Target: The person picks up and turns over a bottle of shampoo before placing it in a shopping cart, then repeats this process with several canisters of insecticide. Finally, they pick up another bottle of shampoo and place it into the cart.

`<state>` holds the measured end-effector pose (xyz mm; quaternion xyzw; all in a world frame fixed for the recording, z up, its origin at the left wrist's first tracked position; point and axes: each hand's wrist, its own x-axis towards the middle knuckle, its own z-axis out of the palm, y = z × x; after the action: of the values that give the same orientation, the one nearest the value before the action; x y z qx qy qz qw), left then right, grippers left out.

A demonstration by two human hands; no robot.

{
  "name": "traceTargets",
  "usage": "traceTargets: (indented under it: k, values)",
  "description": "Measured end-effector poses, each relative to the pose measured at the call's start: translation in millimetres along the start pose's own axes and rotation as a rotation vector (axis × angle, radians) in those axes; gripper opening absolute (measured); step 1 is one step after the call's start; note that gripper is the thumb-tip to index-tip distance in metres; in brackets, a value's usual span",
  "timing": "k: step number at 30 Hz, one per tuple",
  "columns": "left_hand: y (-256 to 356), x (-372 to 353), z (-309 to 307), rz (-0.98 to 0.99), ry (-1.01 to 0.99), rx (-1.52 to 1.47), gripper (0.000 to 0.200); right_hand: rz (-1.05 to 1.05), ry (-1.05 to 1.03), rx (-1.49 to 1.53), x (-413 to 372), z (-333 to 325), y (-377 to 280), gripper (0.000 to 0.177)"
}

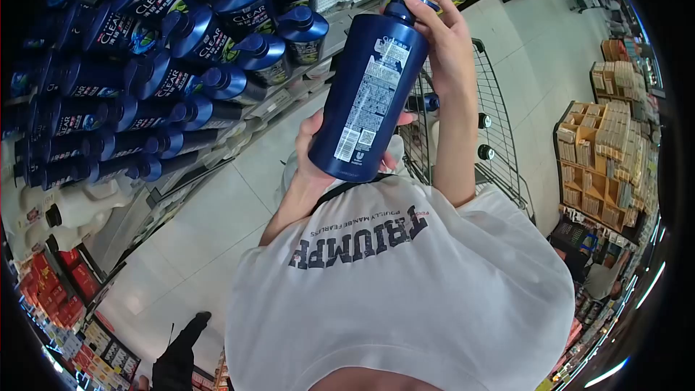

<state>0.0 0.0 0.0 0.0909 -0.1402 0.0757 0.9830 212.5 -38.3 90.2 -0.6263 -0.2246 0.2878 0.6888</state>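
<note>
A large dark blue pump bottle [376, 94] is tilted in front of my chest, its back label with barcode and small print facing me. My left hand [313, 156] supports it near the base, with the thumb on the left side and fingertips showing past the right edge. At the top, my right hand [441, 32] has its fingers around the pump head [411, 6]. Both hands are closed on this one bottle. Rows of similar blue CLEAR bottles [195, 36] stand on the shelf at the left.
A wire shopping cart [499, 94] with dark-capped bottles [486, 152] inside stands beyond my right forearm. White jugs [90, 203] and red packages [47, 286] are at the left. Wooden display racks [597, 166] stand right. A dark-clothed figure [177, 355] is partly visible lower left.
</note>
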Motion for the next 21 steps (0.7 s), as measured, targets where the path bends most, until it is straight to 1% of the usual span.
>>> traceTargets:
  k: [2, 5, 6, 7, 9, 10, 12, 13, 15, 16, 19, 21]
  values:
    - [1, -4, 2, 0.008, 0.078, -0.04, 0.091, 0.0, -0.023, 0.034, -3, -6, -9, 0.042]
    - [4, -11, 10, 0.122, 0.407, 0.087, 0.094, -0.056, 0.042, 0.045, -10, -21, -18, 0.041]
    - [4, -9, 15, 0.207, 0.491, 0.118, 0.089, -0.072, 0.047, 0.035, -11, -27, -21, 0.04]
    - [6, -8, 17, 0.303, 0.523, 0.278, 0.086, -0.065, 0.04, 0.025, -13, -34, -24, 0.04]
    - [12, -4, 27, 0.416, 0.534, 0.443, 0.073, -0.049, 0.013, 0.006, -16, -46, -31, 0.039]
    - [13, -6, 26, 0.434, 0.561, 0.468, 0.07, -0.04, 0.014, -0.045, -16, -54, -29, 0.036]
    - [14, -9, 21, 0.472, 0.62, 0.517, 0.063, 0.04, -0.052, -0.102, -21, -66, -26, 0.036]
    - [17, -10, 21, 0.47, 0.635, 0.579, 0.061, 0.079, -0.084, -0.133, -23, -72, -24, 0.036]
    - [24, -12, 23, 0.465, 0.67, 0.698, 0.058, 0.088, -0.196, -0.136, -29, -82, -16, 0.035]
    - [25, -11, 26, 0.484, 0.692, 0.672, 0.054, 0.092, -0.252, -0.137, -31, -87, -13, 0.035]
    - [32, -14, 33, 0.423, 0.759, 0.831, 0.057, 0.268, -0.376, -0.119, -34, -103, -9, 0.035]
    - [33, -13, 36, 0.448, 0.757, 0.798, 0.054, 0.239, -0.341, -0.062, -35, -101, -4, 0.03]
